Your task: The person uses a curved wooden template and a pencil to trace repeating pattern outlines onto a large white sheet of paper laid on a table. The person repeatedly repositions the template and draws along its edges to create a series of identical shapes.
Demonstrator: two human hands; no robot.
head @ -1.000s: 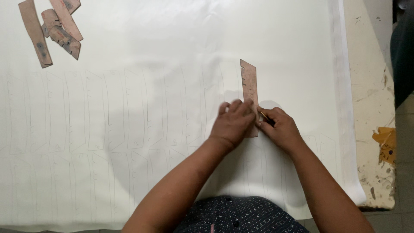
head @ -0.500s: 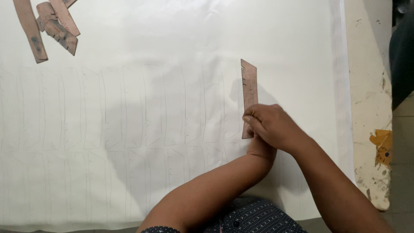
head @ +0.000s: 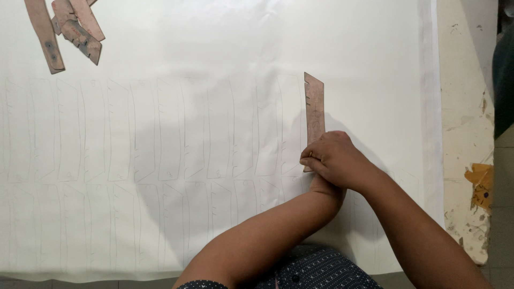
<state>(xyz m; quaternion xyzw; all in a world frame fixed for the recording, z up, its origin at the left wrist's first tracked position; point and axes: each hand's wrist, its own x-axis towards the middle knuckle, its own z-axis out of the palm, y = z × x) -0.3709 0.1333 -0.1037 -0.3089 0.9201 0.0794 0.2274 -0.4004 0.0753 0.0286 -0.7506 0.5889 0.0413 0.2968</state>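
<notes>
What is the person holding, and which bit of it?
The right hand presses the lower end of a brown template strip on the white sheet. The left hand is hidden beneath it.

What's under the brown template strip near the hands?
The brown template strip lies flat on the white sheet, which carries rows of faint traced outlines. The right hand covers the strip's lower end, and the left hand is hidden beneath it, so anything there can't be seen.
</notes>
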